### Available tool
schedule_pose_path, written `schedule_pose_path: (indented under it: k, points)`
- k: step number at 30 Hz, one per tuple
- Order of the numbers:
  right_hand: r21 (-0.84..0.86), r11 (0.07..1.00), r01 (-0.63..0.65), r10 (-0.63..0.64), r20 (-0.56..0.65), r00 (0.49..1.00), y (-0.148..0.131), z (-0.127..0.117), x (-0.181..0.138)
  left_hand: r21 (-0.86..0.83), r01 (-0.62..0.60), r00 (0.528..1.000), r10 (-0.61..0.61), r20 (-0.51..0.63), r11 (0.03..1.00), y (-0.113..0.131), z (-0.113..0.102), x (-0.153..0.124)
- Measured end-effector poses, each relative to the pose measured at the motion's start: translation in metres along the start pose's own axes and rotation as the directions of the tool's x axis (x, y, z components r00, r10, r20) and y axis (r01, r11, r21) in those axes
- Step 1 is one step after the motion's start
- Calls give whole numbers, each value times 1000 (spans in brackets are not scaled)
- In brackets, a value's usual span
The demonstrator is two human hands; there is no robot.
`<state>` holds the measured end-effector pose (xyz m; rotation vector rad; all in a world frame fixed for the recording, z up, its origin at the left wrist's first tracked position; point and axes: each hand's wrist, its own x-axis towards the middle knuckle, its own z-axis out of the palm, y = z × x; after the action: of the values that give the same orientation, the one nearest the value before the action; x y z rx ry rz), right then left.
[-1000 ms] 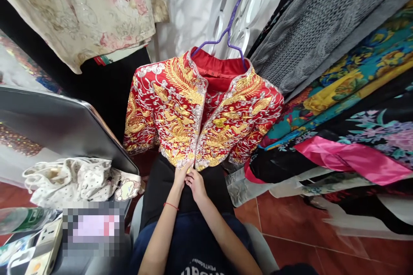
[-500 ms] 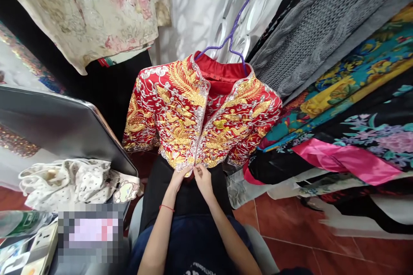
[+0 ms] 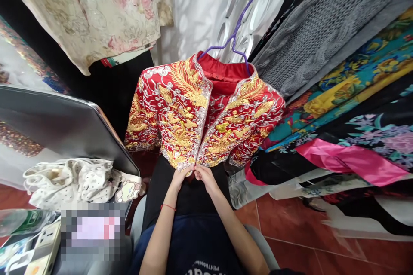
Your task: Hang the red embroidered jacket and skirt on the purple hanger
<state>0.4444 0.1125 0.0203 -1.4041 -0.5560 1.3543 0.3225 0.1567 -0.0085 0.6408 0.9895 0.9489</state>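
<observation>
A short red jacket (image 3: 180,124), thickly embroidered in gold and silver, hangs in front of me on a purple hanger (image 3: 236,34). Its collar and upper front stand apart, while the two front edges meet at the bottom hem. My left hand (image 3: 181,175), with a red string round the wrist, pinches the hem just left of the front opening. Close beside it, my right hand (image 3: 205,175) has its fingers closed at the bottom of the opposite front edge. The fingertips almost touch, and any small fastener between them is too small to make out.
Hung clothes crowd the right, among them a grey knit (image 3: 300,34) and a black floral garment with a pink band (image 3: 348,161). A cream floral garment (image 3: 106,13) hangs upper left. Below it are a dark panel (image 3: 64,124), a dotted white cloth (image 3: 72,180) and a bottle (image 3: 26,221).
The right hand's fingers have curled in a little more at the hem. The view has shifted slightly; the jacket stays in place on its hanger.
</observation>
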Motion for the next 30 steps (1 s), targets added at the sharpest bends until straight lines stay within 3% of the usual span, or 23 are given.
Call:
schedule_pose_path:
  k: [11,16,20,24,28,30]
  points:
    - [89,993,75,-67,-90,994,-6,15,4,-33,-17,998,15,-58,999,0,8,1]
    - [103,982,158,-143,-138,980,-23,24,1,-32,-10,999,8,-53,999,-1,9,1]
    - [103,960,259,-243,-144,959,-64,33,-3,-33,-13,999,11,-45,999,-4,10,-1]
    - [106,913,393,-377,-147,915,-128,45,-20,-5,-17,998,17,-66,1000,-8,18,0]
    - [63,805,590,-582,-103,806,-179,56,-41,111,-5,996,15,-91,994,-4,20,-2]
    - [51,784,619,-615,-71,785,-189,57,-44,209,25,997,-8,-81,978,1,15,-7]
